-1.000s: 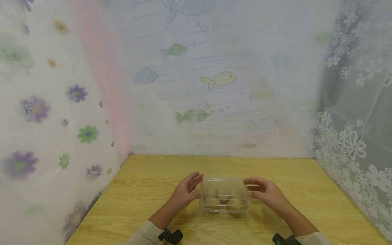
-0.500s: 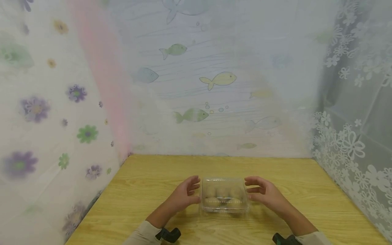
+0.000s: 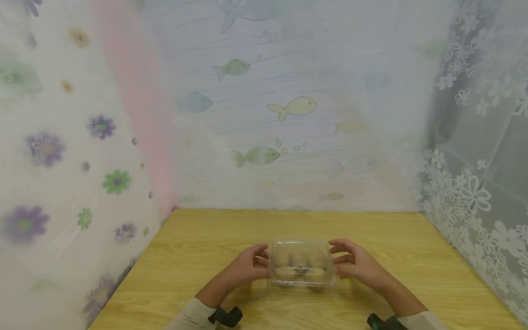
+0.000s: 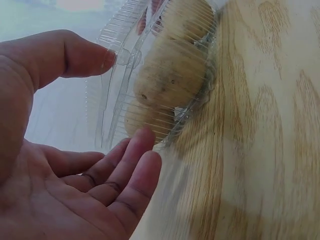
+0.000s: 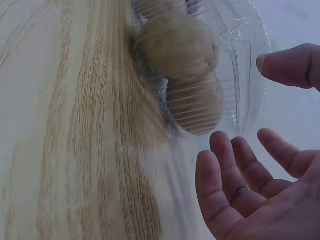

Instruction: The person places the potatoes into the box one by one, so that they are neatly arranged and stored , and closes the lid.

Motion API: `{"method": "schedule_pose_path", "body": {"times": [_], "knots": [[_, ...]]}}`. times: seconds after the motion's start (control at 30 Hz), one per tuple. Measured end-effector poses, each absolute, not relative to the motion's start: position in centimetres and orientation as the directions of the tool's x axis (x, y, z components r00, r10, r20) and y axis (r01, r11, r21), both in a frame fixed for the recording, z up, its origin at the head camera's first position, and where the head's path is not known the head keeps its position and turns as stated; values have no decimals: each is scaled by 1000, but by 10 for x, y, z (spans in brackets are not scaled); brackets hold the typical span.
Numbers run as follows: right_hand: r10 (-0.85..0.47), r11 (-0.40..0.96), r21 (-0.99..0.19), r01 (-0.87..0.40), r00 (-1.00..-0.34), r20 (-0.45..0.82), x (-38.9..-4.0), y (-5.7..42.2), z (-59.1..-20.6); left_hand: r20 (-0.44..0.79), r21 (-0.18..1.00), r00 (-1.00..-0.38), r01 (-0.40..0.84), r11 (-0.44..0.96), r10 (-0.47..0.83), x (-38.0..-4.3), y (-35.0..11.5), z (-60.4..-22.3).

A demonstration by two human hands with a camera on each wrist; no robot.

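A clear plastic clamshell box (image 3: 303, 283), lid closed, sits on the wooden table with several potatoes (image 4: 172, 72) inside. At its left side is my left hand (image 3: 247, 266), thumb tip at the box's rim in the left wrist view and the other fingers loosely bent beside the ribbed wall. My right hand (image 3: 363, 266) mirrors it at the right side. In the right wrist view its thumb (image 5: 287, 65) points at the rim, while the fingers spread below, close to the wall. Neither hand is closed round the box.
The light wood table (image 3: 214, 229) reaches back to a hanging sheet printed with fish (image 3: 294, 106). Flowered sheets (image 3: 45, 149) hang along the left and right edges. Dark devices (image 3: 227, 316) are strapped to both wrists.
My left hand has shifted slightly towards me along the box's side, its fingers now a little more bent. My right hand has barely moved, and the box stays in place.
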State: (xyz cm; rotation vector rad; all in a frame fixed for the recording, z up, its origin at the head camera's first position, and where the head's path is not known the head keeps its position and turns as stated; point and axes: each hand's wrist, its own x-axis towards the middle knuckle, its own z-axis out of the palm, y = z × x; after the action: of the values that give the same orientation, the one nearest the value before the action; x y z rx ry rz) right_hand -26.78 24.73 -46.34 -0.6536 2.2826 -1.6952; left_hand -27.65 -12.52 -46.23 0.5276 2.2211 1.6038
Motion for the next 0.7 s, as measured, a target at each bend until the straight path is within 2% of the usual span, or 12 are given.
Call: {"method": "schedule_pose_path", "body": {"times": [0.37,0.7], "knots": [[-515,225,-961,-161,-857,23,-269,249,-465,-149,934,-862,39,355,484,-276,-126,-462],[-530,251,-966,-66,-844,-80,-269,249,-465,-199,926,-819,23,377,539,-277,-130,-462]]}}
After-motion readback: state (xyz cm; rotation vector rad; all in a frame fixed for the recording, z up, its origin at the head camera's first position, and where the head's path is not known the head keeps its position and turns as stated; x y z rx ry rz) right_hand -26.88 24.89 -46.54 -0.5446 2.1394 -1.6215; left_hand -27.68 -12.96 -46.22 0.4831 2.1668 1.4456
